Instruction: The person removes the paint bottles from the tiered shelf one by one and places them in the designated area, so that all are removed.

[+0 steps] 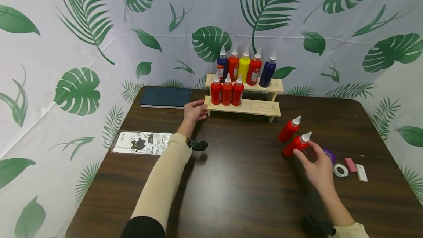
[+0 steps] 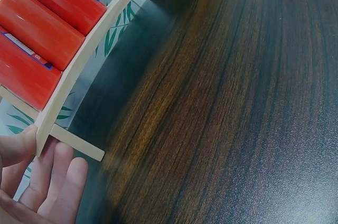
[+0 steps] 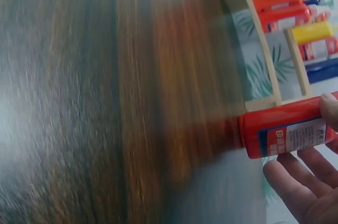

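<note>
Near the far edge of the table (image 1: 231,157), a little left of its middle, pinching with left hand (image 1: 195,111) the left end of the rack (image 1: 257,107), between thumb and fingers. Looks pale and wooden, probably light and stiff; better to hold by this end, kept level because of the bottles (image 1: 226,94) standing on both steps. Farther right, toward the table's right edge, pinching with right hand (image 1: 318,166) a red bottle (image 1: 292,147) by its upper part, just beside another one (image 1: 288,131). Shows glossy body, white pointed nozzle (image 1: 306,136), blue-and-white label (image 3: 296,137). Should be rather heavy if full, slightly soft, perhaps slippery, hardly fragile. Best to grasp around the body, gently, not by the nozzle. Cannot tell whether lifted.
</note>
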Available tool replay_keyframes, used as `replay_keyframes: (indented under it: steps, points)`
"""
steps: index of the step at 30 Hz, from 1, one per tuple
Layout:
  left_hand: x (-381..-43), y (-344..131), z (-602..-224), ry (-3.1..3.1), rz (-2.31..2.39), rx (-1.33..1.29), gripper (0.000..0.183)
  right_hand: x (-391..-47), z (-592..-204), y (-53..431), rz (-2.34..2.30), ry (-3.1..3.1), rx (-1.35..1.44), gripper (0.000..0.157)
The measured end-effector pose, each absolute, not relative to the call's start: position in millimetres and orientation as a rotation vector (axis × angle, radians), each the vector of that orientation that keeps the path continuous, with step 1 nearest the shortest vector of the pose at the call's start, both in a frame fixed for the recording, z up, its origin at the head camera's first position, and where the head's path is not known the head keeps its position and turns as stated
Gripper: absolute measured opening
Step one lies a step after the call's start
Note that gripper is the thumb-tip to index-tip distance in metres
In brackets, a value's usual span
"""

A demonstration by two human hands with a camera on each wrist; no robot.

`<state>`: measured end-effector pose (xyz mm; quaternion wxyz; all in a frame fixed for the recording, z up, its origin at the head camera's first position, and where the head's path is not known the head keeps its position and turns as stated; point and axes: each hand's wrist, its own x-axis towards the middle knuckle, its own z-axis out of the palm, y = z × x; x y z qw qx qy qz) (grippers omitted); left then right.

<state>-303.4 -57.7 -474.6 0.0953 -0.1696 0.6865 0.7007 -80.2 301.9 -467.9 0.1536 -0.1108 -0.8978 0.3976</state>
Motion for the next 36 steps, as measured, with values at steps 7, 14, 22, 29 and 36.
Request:
replay_keyframes:
  steps: [7, 14, 22, 29, 36]
  points:
    - [-303.6, -57.5, -474.8, 2.021, 2.11, -0.488, 0.033, -86.3, -472.2, 310.7, 1.134, -2.583, -0.395, 0.057]
    - [-304.5, -56.6, -477.1, 2.032, 2.103, -0.48, 0.037, -92.1, -480.5, 312.9, 1.127, -2.562, -0.388, 0.055]
    - [-304.4, -57.1, -477.7, 2.052, 2.105, -0.485, 0.033, -95.8, -484.0, 314.1, 1.136, -2.574, -0.369, 0.056]
    - [-304.9, -58.5, -475.1, 2.041, 2.103, -0.487, 0.032, -94.8, -474.4, 313.9, 1.153, -2.607, -0.334, 0.061]
    - [-304.2, -57.8, -473.0, 2.025, 2.087, -0.496, 0.032, -91.4, -432.5, 304.5, 1.072, -2.431, -0.367, 0.059]
